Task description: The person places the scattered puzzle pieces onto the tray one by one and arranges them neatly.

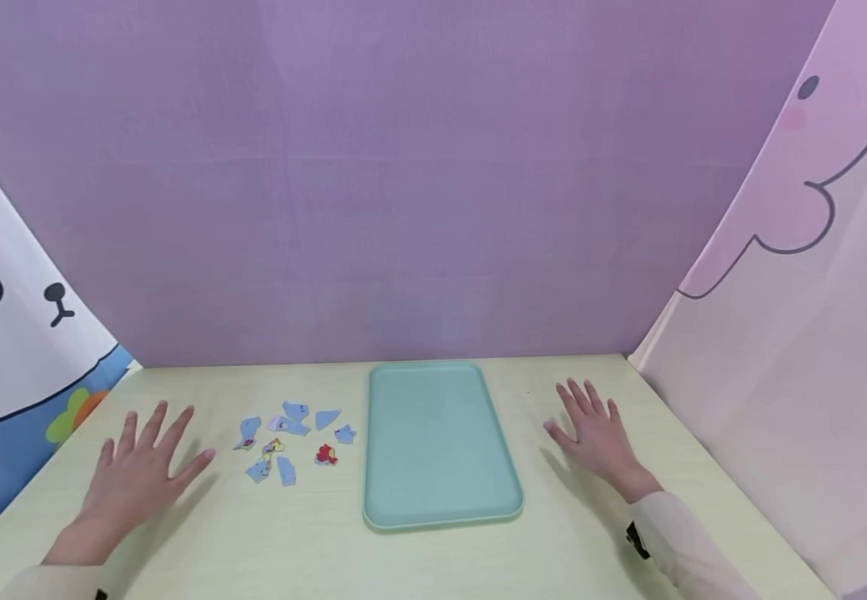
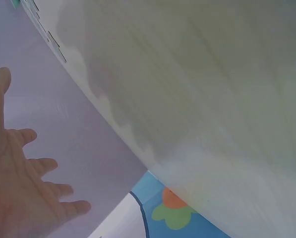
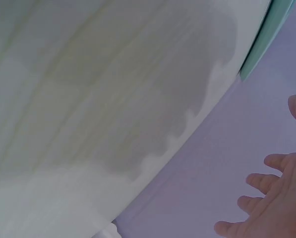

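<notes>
My left hand [image 1: 133, 475] hovers palm down over the left of the table, fingers straight and spread, holding nothing. To its right lie several flat, irregular paper-like pieces, mostly light blue; among them are a blue piece [image 1: 287, 471], a red-printed piece [image 1: 326, 454] and a yellowish piece [image 1: 273, 447]. A mint-green rectangular tray [image 1: 441, 450] with a low rim sits in the middle, just right of the pieces. Beyond the tray's right side, my right hand [image 1: 597, 437] is held out with spread fingers and nothing in it. Both wrist views show shadows of the hands on the tabletop.
The pale wood-look table [image 1: 313, 558] ends at a purple backdrop [image 1: 441, 183] behind the tray. Printed cloth panels close in both sides: a white-and-blue cartoon animal [image 1: 21, 350] at left, a pink figure [image 1: 794, 200] at right.
</notes>
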Demonstrator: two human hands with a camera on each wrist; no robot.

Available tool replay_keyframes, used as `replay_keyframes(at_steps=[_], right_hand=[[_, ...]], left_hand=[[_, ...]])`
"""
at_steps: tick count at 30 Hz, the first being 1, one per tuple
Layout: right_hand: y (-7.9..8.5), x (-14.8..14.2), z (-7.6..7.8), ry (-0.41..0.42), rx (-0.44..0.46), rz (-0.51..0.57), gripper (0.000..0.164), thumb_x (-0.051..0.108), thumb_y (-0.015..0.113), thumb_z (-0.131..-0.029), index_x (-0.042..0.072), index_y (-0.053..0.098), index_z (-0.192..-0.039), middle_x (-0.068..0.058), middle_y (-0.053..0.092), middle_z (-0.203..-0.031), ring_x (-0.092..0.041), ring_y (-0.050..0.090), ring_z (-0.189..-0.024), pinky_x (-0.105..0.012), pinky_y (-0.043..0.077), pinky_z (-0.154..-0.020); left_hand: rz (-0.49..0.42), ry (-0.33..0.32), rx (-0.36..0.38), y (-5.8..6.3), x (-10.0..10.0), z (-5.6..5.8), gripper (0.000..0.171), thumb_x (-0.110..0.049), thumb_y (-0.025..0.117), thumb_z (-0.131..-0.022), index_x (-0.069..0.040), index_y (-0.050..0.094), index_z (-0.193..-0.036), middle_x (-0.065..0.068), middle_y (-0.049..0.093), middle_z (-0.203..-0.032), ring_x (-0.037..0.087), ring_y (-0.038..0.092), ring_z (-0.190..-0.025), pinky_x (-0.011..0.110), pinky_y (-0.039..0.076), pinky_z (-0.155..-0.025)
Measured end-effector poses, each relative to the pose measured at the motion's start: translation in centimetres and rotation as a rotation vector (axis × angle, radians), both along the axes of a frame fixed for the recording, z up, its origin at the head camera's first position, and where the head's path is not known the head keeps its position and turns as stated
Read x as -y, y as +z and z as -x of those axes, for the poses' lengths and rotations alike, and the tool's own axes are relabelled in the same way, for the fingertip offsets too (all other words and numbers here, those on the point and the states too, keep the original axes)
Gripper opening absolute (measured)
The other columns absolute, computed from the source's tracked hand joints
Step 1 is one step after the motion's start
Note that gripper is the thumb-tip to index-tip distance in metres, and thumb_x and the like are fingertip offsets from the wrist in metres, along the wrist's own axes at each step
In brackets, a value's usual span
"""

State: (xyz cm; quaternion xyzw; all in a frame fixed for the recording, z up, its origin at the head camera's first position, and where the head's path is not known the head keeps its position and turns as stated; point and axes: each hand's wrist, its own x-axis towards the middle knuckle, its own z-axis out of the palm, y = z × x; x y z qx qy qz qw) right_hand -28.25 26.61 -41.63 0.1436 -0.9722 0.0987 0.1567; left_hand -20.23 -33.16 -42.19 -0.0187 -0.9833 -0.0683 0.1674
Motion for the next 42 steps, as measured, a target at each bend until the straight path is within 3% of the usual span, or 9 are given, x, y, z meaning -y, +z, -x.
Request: replay_keyframes(at_steps=[5, 10, 23, 29, 36, 42], right_hand=[[0.0, 0.8, -0.2, 0.019, -0.036, -0.017, 0.066, 0.044, 0.050, -0.089, 0.006, 0.033, -0.141, -0.018, 0.030, -0.146, -0.040, 0.020, -0.136, -0.064, 0.017, -0.102], [0.0, 1.5, -0.4, 0.049, -0.062, -0.025, 0.064, 0.042, 0.052, -0.089, 0.005, 0.037, -0.138, -0.019, 0.034, -0.144, -0.039, 0.026, -0.134, -0.064, 0.021, -0.100], [-0.4, 3.4, -1.0, 0.132, -0.104, -0.056, 0.059, 0.039, 0.059, -0.085, 0.005, 0.046, -0.132, -0.018, 0.045, -0.136, -0.037, 0.038, -0.128, -0.060, 0.032, -0.096], [-0.5, 4.2, -1.3, 0.167, -0.122, -0.086, 0.057, 0.039, 0.061, -0.084, 0.006, 0.050, -0.128, -0.017, 0.050, -0.131, -0.036, 0.043, -0.124, -0.058, 0.036, -0.095], [-0.5, 5.1, -1.8, 0.190, -0.085, -0.102, 0.053, 0.036, 0.062, -0.084, 0.007, 0.052, -0.126, -0.016, 0.054, -0.127, -0.035, 0.047, -0.120, -0.056, 0.038, -0.094], [-0.6, 5.6, -2.1, 0.196, -0.018, -0.116, 0.054, 0.039, 0.060, -0.085, 0.008, 0.051, -0.128, -0.014, 0.053, -0.128, -0.035, 0.046, -0.122, -0.055, 0.037, -0.096]], left_hand=[[0.032, -0.016, -0.030, -0.1, -0.5, 0.2, 0.080, -0.056, 0.051, -0.084, -0.012, 0.023, -0.144, 0.028, 0.024, -0.143, 0.057, 0.018, -0.125, 0.073, 0.017, -0.091], [0.057, -0.039, -0.064, -0.2, -1.0, 0.4, 0.078, -0.056, 0.052, -0.084, -0.008, 0.029, -0.141, 0.028, 0.033, -0.137, 0.056, 0.027, -0.120, 0.071, 0.023, -0.090], [0.083, -0.117, -0.107, 0.0, -3.0, 0.5, 0.072, -0.052, 0.057, -0.082, -0.002, 0.043, -0.132, 0.026, 0.043, -0.131, 0.050, 0.037, -0.116, 0.068, 0.032, -0.085], [0.079, -0.146, -0.087, 0.3, -3.9, 0.4, 0.070, -0.048, 0.062, -0.080, -0.003, 0.045, -0.130, 0.025, 0.047, -0.129, 0.049, 0.040, -0.115, 0.066, 0.035, -0.084], [0.059, -0.199, -0.108, 0.3, -5.0, 0.6, 0.065, -0.040, 0.069, -0.076, -0.003, 0.050, -0.126, 0.021, 0.053, -0.122, 0.046, 0.046, -0.110, 0.062, 0.039, -0.080], [0.039, -0.236, -0.074, 0.2, -6.1, 0.7, 0.059, -0.038, 0.070, -0.075, -0.004, 0.054, -0.121, 0.017, 0.056, -0.119, 0.042, 0.049, -0.109, 0.059, 0.042, -0.078]])
